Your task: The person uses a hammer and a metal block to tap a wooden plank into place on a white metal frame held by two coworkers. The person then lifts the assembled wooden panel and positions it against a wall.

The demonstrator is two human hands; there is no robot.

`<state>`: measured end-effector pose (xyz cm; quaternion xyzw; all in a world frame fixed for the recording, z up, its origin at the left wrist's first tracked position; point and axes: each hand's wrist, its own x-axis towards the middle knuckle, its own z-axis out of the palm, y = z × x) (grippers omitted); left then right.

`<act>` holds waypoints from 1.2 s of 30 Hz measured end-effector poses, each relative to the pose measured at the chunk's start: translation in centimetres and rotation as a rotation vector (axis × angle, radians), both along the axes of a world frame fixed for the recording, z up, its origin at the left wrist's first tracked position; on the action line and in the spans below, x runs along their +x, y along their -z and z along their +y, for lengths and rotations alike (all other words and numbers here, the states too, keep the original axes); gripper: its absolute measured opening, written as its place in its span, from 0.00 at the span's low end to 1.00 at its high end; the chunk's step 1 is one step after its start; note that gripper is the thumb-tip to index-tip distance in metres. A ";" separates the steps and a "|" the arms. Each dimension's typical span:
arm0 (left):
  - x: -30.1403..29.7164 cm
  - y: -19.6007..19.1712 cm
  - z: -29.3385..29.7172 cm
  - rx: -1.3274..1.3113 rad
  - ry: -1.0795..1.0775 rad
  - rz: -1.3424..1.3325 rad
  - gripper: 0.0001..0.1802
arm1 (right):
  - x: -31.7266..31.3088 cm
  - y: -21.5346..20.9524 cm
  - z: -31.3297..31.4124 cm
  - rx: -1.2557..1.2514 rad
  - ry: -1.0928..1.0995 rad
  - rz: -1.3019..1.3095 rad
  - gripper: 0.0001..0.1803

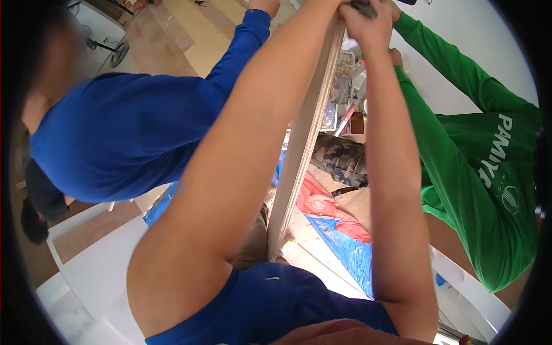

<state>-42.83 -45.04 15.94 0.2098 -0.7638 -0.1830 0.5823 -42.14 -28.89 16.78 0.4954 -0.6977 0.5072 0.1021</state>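
A tall wooden panel (301, 141) stands on edge before me, its layered, plywood-like edge running up toward the top of the view. Both my arms reach up along it, one on each side. My right hand (368, 29) is closed round a dark object (363, 8) at the panel's upper end; its kind does not show. Only the base of my left hand (340, 2) appears at the top rim, close to the same dark object, and its fingers are hidden.
A co-worker in a blue long-sleeved top (132, 126) stands at left, another in a green one (489, 149) at right, hands near mine. Beyond the panel lie a camouflage-patterned bag (340, 158), red sheeting (328, 204), blue sheeting (348, 250) and a clear box (343, 77).
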 end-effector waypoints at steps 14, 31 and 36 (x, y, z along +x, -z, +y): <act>15.9 5.2 15.6 0.175 0.277 -0.188 0.48 | 12.9 7.9 13.4 0.042 0.119 0.020 0.47; 7.3 -2.2 8.8 0.139 0.245 -0.307 0.42 | 2.2 2.2 4.3 -0.079 0.064 0.031 0.37; 23.6 5.8 22.1 0.332 0.282 -0.432 0.51 | 18.4 8.0 18.7 0.041 0.060 0.046 0.41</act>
